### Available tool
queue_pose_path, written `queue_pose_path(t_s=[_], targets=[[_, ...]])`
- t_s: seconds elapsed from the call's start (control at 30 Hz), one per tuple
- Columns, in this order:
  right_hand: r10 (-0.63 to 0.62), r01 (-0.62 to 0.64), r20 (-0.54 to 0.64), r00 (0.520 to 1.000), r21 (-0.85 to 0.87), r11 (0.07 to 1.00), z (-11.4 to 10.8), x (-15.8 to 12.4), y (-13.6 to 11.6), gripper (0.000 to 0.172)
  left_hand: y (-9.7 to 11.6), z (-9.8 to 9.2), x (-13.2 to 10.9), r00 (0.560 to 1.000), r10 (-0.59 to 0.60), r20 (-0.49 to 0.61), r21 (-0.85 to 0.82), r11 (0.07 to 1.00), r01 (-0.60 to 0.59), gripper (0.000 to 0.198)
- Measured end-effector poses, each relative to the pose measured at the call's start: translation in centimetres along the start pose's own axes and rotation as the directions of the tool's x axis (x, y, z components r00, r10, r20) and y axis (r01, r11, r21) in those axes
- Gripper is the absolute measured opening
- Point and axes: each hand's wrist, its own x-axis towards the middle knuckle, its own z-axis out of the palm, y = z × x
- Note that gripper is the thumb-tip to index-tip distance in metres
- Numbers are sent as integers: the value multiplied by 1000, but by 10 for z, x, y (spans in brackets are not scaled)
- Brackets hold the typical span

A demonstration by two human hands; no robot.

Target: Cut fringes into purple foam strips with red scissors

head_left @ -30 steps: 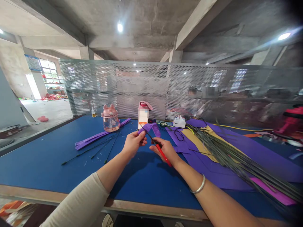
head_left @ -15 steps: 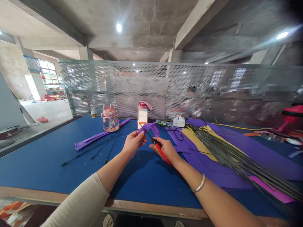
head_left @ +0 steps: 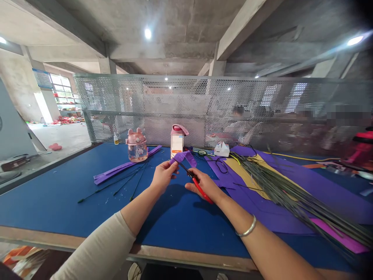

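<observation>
My left hand [head_left: 163, 175] pinches one end of a fringed purple paper strip [head_left: 184, 157] and holds it above the blue table [head_left: 58, 194]. My right hand [head_left: 204, 183] grips red-handled scissors [head_left: 196, 182], whose dark blades point up and left into the strip next to my left fingers. A silver bangle [head_left: 247, 230] sits on my right wrist.
A pink bottle [head_left: 136, 145], a white carton with a pink lid [head_left: 176, 140] and a small white device [head_left: 221, 149] stand at the back by a perforated metal screen [head_left: 204, 105]. Purple paper strips [head_left: 122, 168], dark wire stems [head_left: 128, 179], purple sheets [head_left: 262, 210] and a stem bundle [head_left: 291, 194] lie around.
Both hands stay in nearly the same place; the scissors and strip shift slightly as the blades work at the paper's edge.
</observation>
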Motion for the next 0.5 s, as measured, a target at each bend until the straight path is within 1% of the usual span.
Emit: queue_pose_path(t_s=[0.2,0.5], targets=[[-32,32,-12,999,5,999,1,-1,3,39,1,2,-3,999,5,33,39,999,-6,35],[-27,25,-77,997,-22,999,3,1,2,35,0,4,-3,999,-24,44,-15,1000,25,35]])
